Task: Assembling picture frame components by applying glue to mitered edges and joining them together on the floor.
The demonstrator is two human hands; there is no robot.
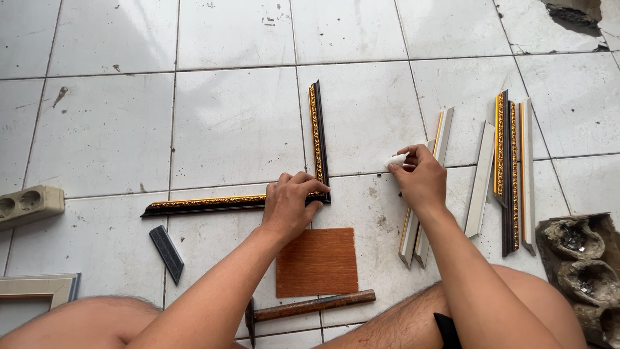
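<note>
Two black moulding strips with gold ornament lie on the white tiled floor and meet in an L. One strip runs left to right, the other strip runs away from me. My left hand presses down on the corner where they join. My right hand hovers to the right of that corner, pinching a small white object between thumb and fingers. What the white object is cannot be made out.
A brown board and a hammer lie near my legs. More moulding strips lie at the right, two pale strips under my right wrist. A short dark piece, a power strip, a frame corner and an egg carton surround the spot.
</note>
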